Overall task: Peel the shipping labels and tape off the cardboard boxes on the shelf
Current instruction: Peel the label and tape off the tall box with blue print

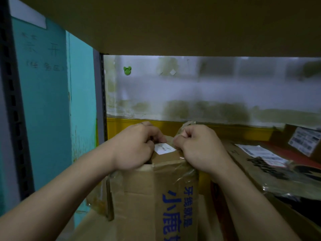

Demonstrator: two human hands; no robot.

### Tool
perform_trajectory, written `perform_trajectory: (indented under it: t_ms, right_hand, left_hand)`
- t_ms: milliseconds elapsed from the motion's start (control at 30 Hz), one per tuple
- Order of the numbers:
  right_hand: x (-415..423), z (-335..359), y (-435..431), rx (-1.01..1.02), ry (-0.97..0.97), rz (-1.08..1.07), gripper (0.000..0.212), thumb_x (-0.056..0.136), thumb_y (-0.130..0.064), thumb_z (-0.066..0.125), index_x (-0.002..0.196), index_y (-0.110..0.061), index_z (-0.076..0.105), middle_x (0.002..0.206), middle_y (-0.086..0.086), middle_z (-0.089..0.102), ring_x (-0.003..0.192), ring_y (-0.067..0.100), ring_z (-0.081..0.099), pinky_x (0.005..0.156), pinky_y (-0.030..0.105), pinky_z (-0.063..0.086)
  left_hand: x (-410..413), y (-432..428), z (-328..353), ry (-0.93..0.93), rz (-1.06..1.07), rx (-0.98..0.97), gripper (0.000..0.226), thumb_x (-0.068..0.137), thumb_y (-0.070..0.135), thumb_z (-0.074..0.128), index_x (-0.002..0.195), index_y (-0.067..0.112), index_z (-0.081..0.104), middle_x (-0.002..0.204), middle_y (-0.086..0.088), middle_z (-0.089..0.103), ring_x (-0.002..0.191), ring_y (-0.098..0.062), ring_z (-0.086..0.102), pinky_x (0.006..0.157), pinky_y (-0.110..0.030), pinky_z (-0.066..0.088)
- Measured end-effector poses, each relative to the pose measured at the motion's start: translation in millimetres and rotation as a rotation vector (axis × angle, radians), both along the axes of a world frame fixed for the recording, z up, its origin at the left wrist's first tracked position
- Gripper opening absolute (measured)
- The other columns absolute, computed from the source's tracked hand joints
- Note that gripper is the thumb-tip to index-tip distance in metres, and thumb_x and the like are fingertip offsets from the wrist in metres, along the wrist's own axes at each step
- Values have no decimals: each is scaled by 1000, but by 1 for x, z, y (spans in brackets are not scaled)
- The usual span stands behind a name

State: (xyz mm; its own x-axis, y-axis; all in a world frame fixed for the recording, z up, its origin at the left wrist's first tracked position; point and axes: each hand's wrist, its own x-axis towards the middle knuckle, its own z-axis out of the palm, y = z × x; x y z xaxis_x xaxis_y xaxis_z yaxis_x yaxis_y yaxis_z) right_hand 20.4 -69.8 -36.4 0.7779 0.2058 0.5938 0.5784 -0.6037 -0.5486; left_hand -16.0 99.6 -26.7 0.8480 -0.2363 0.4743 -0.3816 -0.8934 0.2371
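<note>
Beneath the shelf board (pixel 173 23), our left grip (pixel 137 146) holds the cardboard box (pixel 139 202) by its top edge beside a white label (pixel 165 148); our right grip (pixel 199 148) pinches crinkled clear tape (pixel 179 133).

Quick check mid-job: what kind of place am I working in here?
Probably a storeroom or parcel stockroom: slotted metal rack uprights, used cardboard boxes crowded together on the shelf, and printed shipping labels stuck on several of them.
</note>
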Motion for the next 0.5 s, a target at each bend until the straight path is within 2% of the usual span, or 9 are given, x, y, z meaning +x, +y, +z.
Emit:
perform_trajectory:
  t_ms: [167,300,400,500]
  right_hand:
    - [-6,-2,-4,18,-23,-14,32,87,-25,65,63,-7,54,71,13,62,74,28,58,62,38,47]
    - [-5,1,-5,-1,69,23,31,83,-25,65,63,-5,53,67,16,57,69,30,55,60,40,45]
    - [-4,6,-4,-30,147,33,25,77,-25,63,59,-16,49,60,5,45,61,21,44,57,34,34]
    - [-3,12,-5,-60,185,49,22,75,-24,61,58,-17,49,57,4,42,58,20,42,56,34,33]
  left_hand:
    - [-1,-8,4,-3,-9,17,36,85,-2,49,104,23,68,98,11,55,87,-1,51,70,-4,35]
    - [0,-13,9,11,26,16,29,84,1,51,93,24,66,87,10,63,79,-6,57,67,-18,45]
    - [3,-17,10,18,49,29,27,83,2,51,89,24,66,80,7,65,72,-5,56,60,-16,42]
    - [4,-19,12,16,71,7,27,84,3,51,89,23,69,78,8,66,68,-1,56,56,-8,38]
